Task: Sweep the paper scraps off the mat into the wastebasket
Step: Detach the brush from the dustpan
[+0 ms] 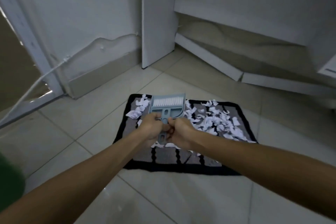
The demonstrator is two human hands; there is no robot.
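Note:
A grey mat [163,156] with black border and wavy black stripes lies on the tiled floor. White paper scraps [216,123] are strewn over its far and right parts. Above the mat I hold a small blue-grey dustpan [172,108] with a white-bristled brush [167,102] clipped inside it. My left hand [151,127] and my right hand [179,131] both grip the joined handles, side by side. No wastebasket is in view.
A white cabinet panel [158,18] stands upright just beyond the mat. White walls and skirting run behind it, with a loose baseboard [207,56] to the right. A white cable [36,82] runs down on the left. Pale floor tiles [87,114] surround the mat.

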